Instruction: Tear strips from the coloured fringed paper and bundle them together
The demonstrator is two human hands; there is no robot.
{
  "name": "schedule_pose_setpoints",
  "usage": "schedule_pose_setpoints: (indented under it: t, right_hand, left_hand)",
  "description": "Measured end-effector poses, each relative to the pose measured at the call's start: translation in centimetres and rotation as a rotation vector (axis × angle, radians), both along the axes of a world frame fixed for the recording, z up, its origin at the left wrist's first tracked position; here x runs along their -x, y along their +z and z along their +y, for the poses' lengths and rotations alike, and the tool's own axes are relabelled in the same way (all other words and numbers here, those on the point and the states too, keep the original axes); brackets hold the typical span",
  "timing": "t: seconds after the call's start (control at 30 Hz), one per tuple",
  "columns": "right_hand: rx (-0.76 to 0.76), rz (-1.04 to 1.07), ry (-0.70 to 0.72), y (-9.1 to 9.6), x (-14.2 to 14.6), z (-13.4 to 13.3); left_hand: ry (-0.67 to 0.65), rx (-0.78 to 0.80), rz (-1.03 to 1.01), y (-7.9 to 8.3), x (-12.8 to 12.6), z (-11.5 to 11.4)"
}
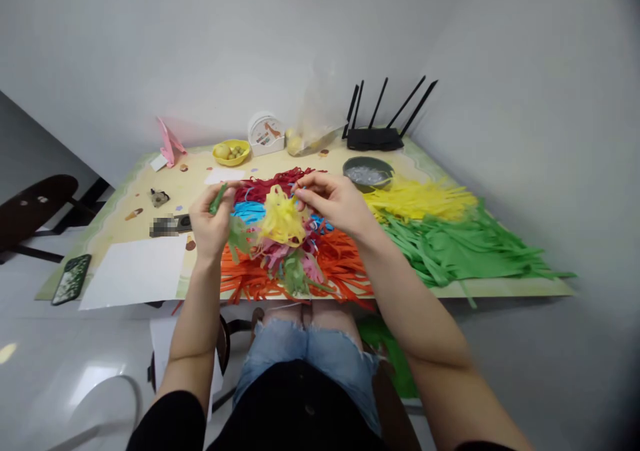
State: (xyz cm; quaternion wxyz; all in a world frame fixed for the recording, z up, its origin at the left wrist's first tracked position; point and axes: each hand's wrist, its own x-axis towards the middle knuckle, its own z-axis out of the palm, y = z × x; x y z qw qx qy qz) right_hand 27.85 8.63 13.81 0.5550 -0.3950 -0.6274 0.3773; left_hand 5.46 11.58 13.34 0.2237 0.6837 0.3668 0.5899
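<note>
Filling the gap btwn both hands, a bunch of mixed strips point(283, 218), yellow on top w/ pink & green below, is nr the middle of the tabletop's point(113, 230) front edge. L hand point(209, 228): thumb & fingers clamped on a green strip point(218, 199). R hand point(334, 201): fingertips together by the bunch's top; can't tell what's btwn them. Orange strips point(345, 258) lie along the front edge, yellow strips point(425, 198) twd the R edge, phone point(73, 279) at front L corner, router point(375, 139) nr back R corner.
</note>
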Motion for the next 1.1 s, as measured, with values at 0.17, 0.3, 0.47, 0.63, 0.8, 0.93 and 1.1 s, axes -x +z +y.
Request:
schedule_pose_setpoints:
  t: [0.17, 0.3, 0.47, 0.63, 0.8, 0.93, 1.1]
  right_hand:
    - [-0.036, 0.037, 0.174, 0.3, 0.5, -0.2]
    - [-0.066, 0.007, 0.033, 0.1, 0.6, -1.1]
    - [0.01, -0.073, -0.106, -0.4, 1.3, -2.6]
    - [0.086, -0.04, -0.052, -0.8, 2.1, -2.4]
    - [0.125, 0.07, -0.03, -1.2, 1.5, -1.4]
    - [0.225, 0.132, 0.051, -1.2, 1.0, -0.8]
    - [0.045, 0.338, -0.241, -1.0, 0.7, -0.5]
  left_hand:
    - [-0.454, 0.361, 0.174, 1.3, -2.1, -0.2]
    - [-0.449, 0.421, 0.082, 0.3, -2.8, 0.6]
    - [-0.25, 0.272, -0.006, -0.2, -2.9, 0.7]
    - [-0.238, 0.177, 0.028, -0.6, -3.3, 0.1]
    - [-0.222, -0.052, 0.24, -1.1, -3.4, -0.1]
    - [-0.224, -0.125, 0.411, -1.4, -3.4, -0.3]
    - [-0.222, -0.028, 0.49, -2.3, -3.5, 0.1]
